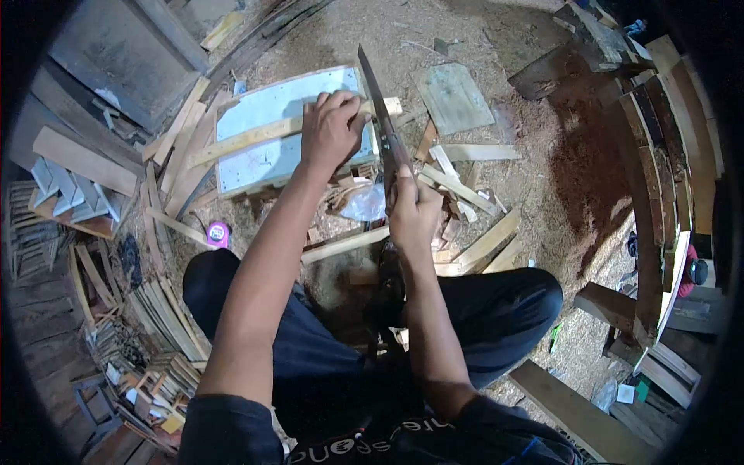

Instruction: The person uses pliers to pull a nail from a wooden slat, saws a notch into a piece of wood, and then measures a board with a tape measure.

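My left hand [335,128] is bent over a pale wooden strip [244,142], its fingers curled around the strip near the right end. That strip lies slantwise across a low white-topped block [263,105] on the floor. In my right hand [415,209] is a handsaw [377,89], gripped by the handle, with the thumb along its top. The blade points away from me and overlaps the strip just right of my left hand. Under the saw, a clear plastic bag [364,203] lies among wood offcuts [457,190].
Left of my knee sits a pink tape measure [218,233]. A thin flat board [453,97] rests on the sawdust-covered floor ahead. Stacked planks [659,170] stand along the right, and small wooden pieces [167,310] are piled at left. A thick plank [577,411] lies at lower right.
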A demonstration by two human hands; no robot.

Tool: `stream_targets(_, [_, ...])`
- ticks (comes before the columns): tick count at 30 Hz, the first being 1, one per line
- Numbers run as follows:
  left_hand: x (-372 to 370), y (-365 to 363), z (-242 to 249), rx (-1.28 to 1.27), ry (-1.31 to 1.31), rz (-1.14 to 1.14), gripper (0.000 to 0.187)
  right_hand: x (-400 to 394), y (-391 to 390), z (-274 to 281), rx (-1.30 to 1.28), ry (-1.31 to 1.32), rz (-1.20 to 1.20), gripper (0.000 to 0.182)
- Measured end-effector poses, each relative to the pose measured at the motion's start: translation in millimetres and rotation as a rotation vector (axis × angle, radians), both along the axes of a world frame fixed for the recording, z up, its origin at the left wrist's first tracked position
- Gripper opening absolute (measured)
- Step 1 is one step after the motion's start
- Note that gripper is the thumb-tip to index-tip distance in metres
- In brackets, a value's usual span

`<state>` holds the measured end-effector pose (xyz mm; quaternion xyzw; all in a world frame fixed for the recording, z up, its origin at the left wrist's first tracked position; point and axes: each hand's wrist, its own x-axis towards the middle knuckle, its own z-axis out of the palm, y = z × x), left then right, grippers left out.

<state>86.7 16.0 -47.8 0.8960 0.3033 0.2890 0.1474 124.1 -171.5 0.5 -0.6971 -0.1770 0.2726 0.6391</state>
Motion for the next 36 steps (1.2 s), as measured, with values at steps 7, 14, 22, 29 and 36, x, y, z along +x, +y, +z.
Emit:
stream_targets(7, [3.3, 11.2, 6.7, 0.017, -0.031, -0.020, 0.022, -17.0, -47.3, 2.2, -0.035, -0.085, 0.006, 0.044])
stream_targets(14, [8.3, 11.5, 7.7, 0.008, -0.027, -0.032, 0.032, -33.1, -77.2, -27.9, 0.000, -0.163, 0.053, 0.040])
stream_targets(22, [6.9, 10.6, -1.9, 0.029, -0.057, -0.042, 0.028, -12.8, -20.3, -2.1, -0.034, -0.199, -0.016, 0.046])
stream_targets(29, [3.0, 3.2, 2.0, 0.039, -0.056, -0.036, 0.027, 1.3, -3.3, -6.1, -0.042, -0.104, -0.009, 0.045])
stream_targets(36, [4.1, 8.3, -6.9, 0.022, -0.035, -0.013, 0.028, -27.6, -68.7, -13.3, -0.034, -0.123, 0.010, 0.047])
